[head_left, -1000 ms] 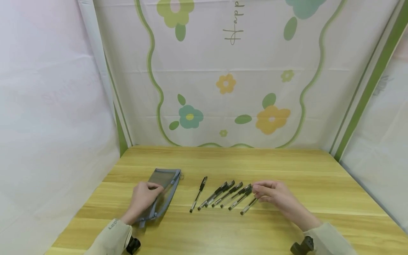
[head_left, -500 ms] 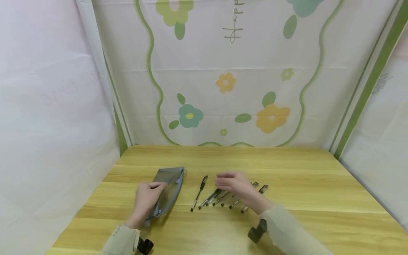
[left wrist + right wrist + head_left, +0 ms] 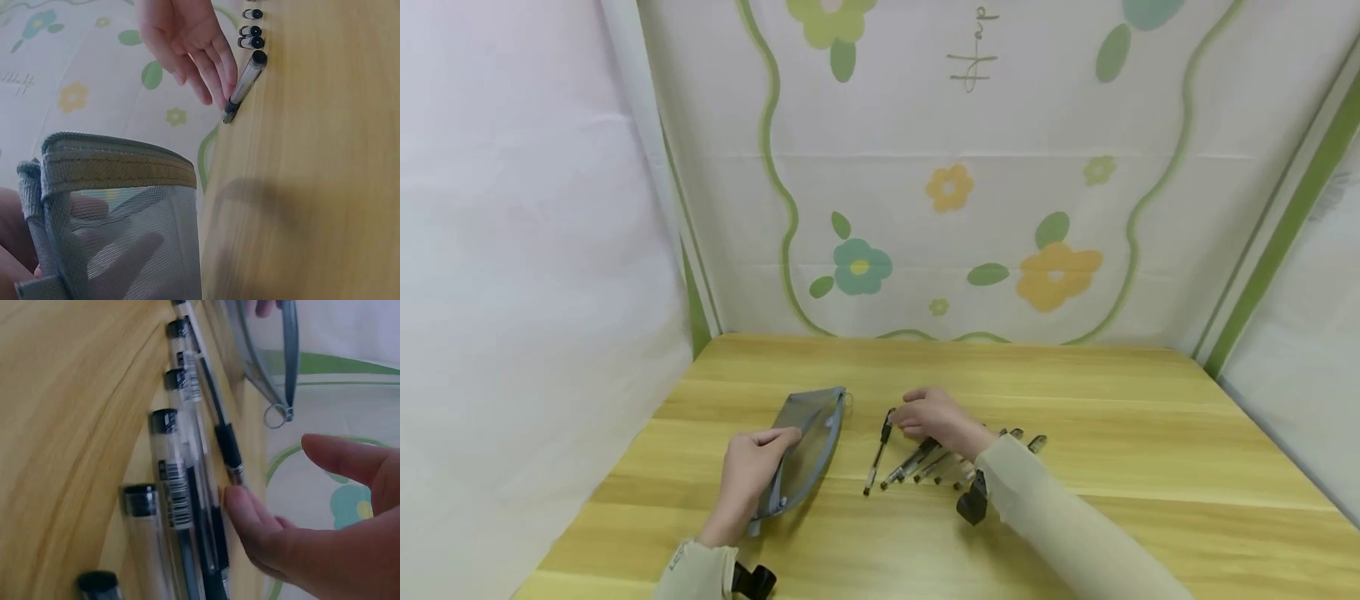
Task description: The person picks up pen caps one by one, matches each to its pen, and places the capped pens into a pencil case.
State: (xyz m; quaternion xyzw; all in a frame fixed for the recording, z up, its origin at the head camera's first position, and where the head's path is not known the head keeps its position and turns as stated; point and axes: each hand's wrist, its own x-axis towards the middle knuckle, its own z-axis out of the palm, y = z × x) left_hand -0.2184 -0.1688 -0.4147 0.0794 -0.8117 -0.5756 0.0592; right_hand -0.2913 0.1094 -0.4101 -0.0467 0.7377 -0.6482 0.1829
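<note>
My left hand pinches one side of a grey mesh zip pouch, whose mouth gapes toward the pens. In the left wrist view the fingers show through the mesh. My right hand is over the far end of the leftmost black gel pen, fingertips right at that end. The right wrist view shows the thumb spread away from the fingers, with the pen's dark grip just beyond them. Several more gel pens lie in a slanted row, partly hidden under the right hand and forearm.
A wooden table carries everything. Behind it hangs a white cloth with printed flowers, and white cloth walls stand at both sides. A small metal ring hangs from the pouch's zipper end. Black cameras are strapped to the wrists.
My right hand has moved left from the right end of the pen row, across the pens, to the leftmost pen. The left hand has raised and tilted the pouch slightly, shifting it right.
</note>
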